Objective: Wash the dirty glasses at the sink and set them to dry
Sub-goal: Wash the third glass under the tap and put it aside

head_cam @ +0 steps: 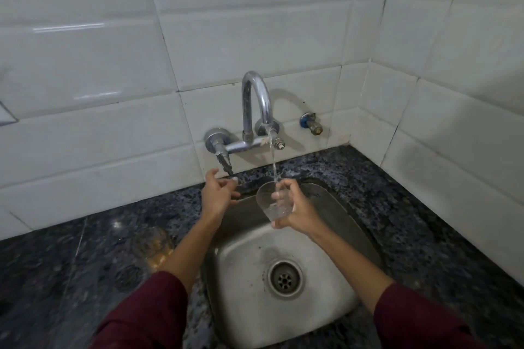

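Note:
My right hand (297,211) grips a clear glass (269,201) over the steel sink (243,300), tilted with its mouth toward the upper left. A thin stream of water (274,161) falls from the curved chrome tap (255,99) onto the glass's rim. My left hand (218,193) hovers just below the tap's left handle (224,163), fingers apart and holding nothing. A second glass with orange residue (154,246) stands on the dark counter left of the sink, partly hidden by my left forearm.
Dark speckled granite counter (425,235) surrounds the sink on all sides. White tiled walls (113,65) meet in a corner at the right. A blue-capped valve (312,123) sticks out of the wall right of the tap. The drain (285,279) sits mid-basin.

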`<state>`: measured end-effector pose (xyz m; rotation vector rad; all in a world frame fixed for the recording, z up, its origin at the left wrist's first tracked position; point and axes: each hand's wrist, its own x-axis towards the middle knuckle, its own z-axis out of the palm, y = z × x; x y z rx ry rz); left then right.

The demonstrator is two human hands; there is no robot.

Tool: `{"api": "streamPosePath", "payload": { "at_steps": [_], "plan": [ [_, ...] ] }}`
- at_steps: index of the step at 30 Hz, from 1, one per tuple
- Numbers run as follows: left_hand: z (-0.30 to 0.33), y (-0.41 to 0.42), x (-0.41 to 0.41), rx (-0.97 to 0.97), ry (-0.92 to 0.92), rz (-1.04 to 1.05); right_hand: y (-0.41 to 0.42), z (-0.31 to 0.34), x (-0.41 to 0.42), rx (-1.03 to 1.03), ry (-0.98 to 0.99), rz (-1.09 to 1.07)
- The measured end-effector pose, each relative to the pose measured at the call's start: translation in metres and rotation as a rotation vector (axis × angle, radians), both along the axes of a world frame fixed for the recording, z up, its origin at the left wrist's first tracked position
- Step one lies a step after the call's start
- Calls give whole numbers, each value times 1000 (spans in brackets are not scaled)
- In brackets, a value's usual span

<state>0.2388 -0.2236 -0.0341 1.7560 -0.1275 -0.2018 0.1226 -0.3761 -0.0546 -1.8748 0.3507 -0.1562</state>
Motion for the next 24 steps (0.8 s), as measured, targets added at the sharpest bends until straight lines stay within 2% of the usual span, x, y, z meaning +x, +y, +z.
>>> {"api": "streamPosePath", "payload": {
  "at_steps": [3,6,8,12,17,21,24],
  "plan": [
    [12,-11,13,306,-281,18,-16,15,-5,-155,92,-1],
    [18,-20,24,608,-356,80,-26,25,-11,-178,136,29],
    [21,-24,23,715,-377,67,-28,30,-15,-217,153,70],
    [21,-28,21,790,-388,54,-29,39,-16,-361,182,134],
    [26,-19,13,875,-340,-18,-23,53,-12,-692,227,223],
    [22,-1,-18,1042,-244,-310,-20,65,-13,-781,251,271],
    [6,4,-46,977,-279,-546,-19,72,-14,-883,234,337]
  ]
}}
